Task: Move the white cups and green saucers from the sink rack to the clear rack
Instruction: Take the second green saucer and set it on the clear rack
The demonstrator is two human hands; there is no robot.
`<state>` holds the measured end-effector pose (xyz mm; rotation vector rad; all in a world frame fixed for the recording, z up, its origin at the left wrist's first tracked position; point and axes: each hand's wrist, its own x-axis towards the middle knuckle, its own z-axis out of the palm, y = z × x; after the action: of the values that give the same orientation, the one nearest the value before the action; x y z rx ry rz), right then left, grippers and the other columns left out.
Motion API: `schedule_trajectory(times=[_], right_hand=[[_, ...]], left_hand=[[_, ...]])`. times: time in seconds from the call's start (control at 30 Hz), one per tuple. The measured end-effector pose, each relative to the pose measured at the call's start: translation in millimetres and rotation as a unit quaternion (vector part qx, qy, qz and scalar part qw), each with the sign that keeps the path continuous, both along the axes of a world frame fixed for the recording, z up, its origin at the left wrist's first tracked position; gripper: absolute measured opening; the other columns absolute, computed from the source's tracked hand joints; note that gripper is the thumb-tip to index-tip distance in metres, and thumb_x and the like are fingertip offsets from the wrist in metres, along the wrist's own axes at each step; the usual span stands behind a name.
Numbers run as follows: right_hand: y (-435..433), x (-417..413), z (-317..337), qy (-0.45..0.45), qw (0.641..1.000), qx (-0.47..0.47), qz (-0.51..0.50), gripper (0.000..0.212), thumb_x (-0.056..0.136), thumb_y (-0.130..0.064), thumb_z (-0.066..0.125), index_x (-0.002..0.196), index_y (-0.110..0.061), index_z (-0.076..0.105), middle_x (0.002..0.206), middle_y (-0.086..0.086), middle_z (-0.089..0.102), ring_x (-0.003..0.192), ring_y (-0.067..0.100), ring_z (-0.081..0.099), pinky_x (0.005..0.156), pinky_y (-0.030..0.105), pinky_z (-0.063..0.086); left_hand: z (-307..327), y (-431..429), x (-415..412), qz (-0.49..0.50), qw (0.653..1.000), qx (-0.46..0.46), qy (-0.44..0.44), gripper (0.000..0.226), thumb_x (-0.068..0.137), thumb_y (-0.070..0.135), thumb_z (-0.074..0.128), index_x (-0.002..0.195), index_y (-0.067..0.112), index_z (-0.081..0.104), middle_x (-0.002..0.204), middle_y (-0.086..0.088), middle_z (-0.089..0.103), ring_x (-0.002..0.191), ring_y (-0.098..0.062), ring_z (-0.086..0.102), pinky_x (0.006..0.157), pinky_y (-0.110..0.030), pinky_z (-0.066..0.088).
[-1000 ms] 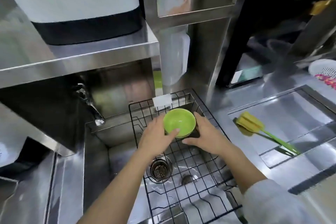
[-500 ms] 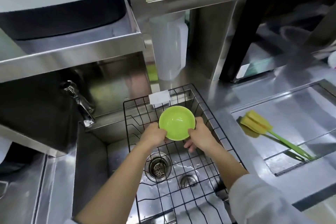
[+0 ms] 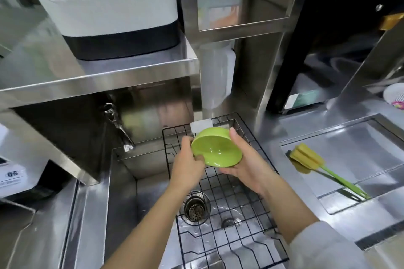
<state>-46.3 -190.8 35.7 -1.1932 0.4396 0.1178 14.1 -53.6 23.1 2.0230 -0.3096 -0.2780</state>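
Note:
A green saucer (image 3: 215, 148), shaped like a shallow bowl, is held tilted above the black wire sink rack (image 3: 220, 209), its hollow facing me. My left hand (image 3: 188, 165) grips its left rim. My right hand (image 3: 249, 162) cups its right side and underside, thumb up over the far edge. The rack spans the steel sink and looks bare below the hands. No white cup and no clear rack are in view.
A faucet (image 3: 119, 129) juts out left of the rack under a steel shelf carrying a white and black machine (image 3: 113, 6). The drain (image 3: 195, 206) lies below the rack. A yellow sponge brush (image 3: 321, 167) rests in the right basin. A translucent jug (image 3: 215, 76) stands behind.
Both hands have lifted the green saucer off the back of the rack and tilted it toward me; my right hand has shifted under it.

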Motion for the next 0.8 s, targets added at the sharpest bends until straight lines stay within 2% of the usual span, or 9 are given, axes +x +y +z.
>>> schedule_trajectory(times=[0.1,0.23,0.3,0.37,0.47,0.53,0.63,0.73,0.8], right_hand=[[16.1,-2.1,10.0,-0.011,0.997,-0.08,0.001,0.061,0.066,-0.059,0.066,0.115,-0.025,0.056,0.12,0.003,0.062,0.11,0.02,0.06,0.097,0.047,0.046],[48.9,-3.3,27.0,-0.047,0.984,-0.164,0.052,0.063,0.061,-0.059,0.07,0.112,-0.025,0.058,0.113,0.0,0.065,0.103,0.014,0.062,0.091,0.038,0.051],[72.7,-1.9,37.4,-0.084,0.976,-0.185,0.073,0.051,0.062,-0.052,0.073,0.105,-0.03,0.058,0.106,-0.003,0.065,0.096,0.01,0.061,0.088,0.03,0.05],[98.6,-0.4,48.9,-0.127,0.962,-0.22,0.101,0.045,0.06,-0.049,0.075,0.098,-0.036,0.054,0.098,-0.012,0.06,0.089,0.002,0.057,0.082,0.019,0.048],[134.9,2.7,69.4,-0.172,0.936,-0.276,0.135,0.059,0.055,-0.052,0.069,0.109,-0.037,0.048,0.102,-0.015,0.054,0.091,0.0,0.053,0.073,0.007,0.045],[159.4,5.6,83.4,-0.211,0.916,-0.304,0.154,0.072,0.05,-0.057,0.067,0.115,-0.037,0.045,0.11,-0.01,0.054,0.096,0.002,0.052,0.074,0.008,0.043],[200.3,9.2,101.9,-0.271,0.894,-0.301,0.192,0.076,0.045,-0.06,0.066,0.116,-0.043,0.044,0.12,-0.009,0.051,0.104,0.003,0.051,0.084,0.015,0.043],[245.1,10.9,118.6,-0.318,0.87,-0.299,0.23,0.074,0.043,-0.058,0.066,0.112,-0.046,0.042,0.113,-0.018,0.05,0.096,-0.013,0.05,0.076,0.003,0.04],[273.5,13.1,124.5,-0.335,0.853,-0.306,0.257,0.082,0.041,-0.057,0.068,0.118,-0.041,0.042,0.113,-0.02,0.05,0.097,-0.015,0.05,0.08,0.004,0.04]], left_hand=[[17.4,29.7,-3.1,-0.023,0.973,-0.159,0.168,0.035,0.058,0.029,0.062,0.084,0.016,0.044,0.082,-0.001,0.056,0.077,-0.015,0.051,0.071,-0.03,0.038],[21.8,79.8,-9.6,-0.019,0.939,-0.22,0.264,0.088,0.055,0.072,0.059,0.116,0.008,0.054,0.109,-0.011,0.064,0.099,-0.025,0.055,0.1,-0.044,0.037],[28.2,102.3,-16.4,-0.001,0.941,-0.235,0.244,0.096,0.051,0.079,0.06,0.117,0.009,0.053,0.108,-0.01,0.063,0.103,-0.025,0.056,0.105,-0.048,0.033],[37.8,126.4,-22.3,0.028,0.956,-0.228,0.183,0.087,0.043,0.079,0.068,0.098,0.014,0.051,0.099,-0.007,0.059,0.101,-0.025,0.056,0.099,-0.042,0.037],[66.2,166.5,-32.0,0.056,0.966,-0.236,0.094,0.064,0.046,0.061,0.07,0.085,0.018,0.044,0.085,0.004,0.048,0.079,-0.003,0.051,0.076,-0.021,0.039],[88.9,197.2,-40.1,0.054,0.971,-0.225,0.056,0.06,0.05,0.052,0.071,0.091,0.016,0.044,0.085,0.005,0.051,0.075,0.003,0.053,0.074,-0.014,0.043],[113.5,246.6,-53.0,0.071,0.976,-0.207,0.013,0.064,0.047,0.056,0.069,0.095,0.022,0.046,0.094,0.006,0.055,0.086,-0.003,0.055,0.074,-0.017,0.044],[126.4,292.4,-66.9,0.111,0.969,-0.22,-0.016,0.062,0.046,0.054,0.071,0.097,0.027,0.049,0.1,0.007,0.056,0.088,-0.005,0.057,0.069,-0.018,0.044],[129.4,321.0,-76.0,0.14,0.964,-0.223,-0.04,0.063,0.046,0.05,0.073,0.099,0.026,0.051,0.103,0.006,0.058,0.089,-0.005,0.058,0.07,-0.021,0.046]])
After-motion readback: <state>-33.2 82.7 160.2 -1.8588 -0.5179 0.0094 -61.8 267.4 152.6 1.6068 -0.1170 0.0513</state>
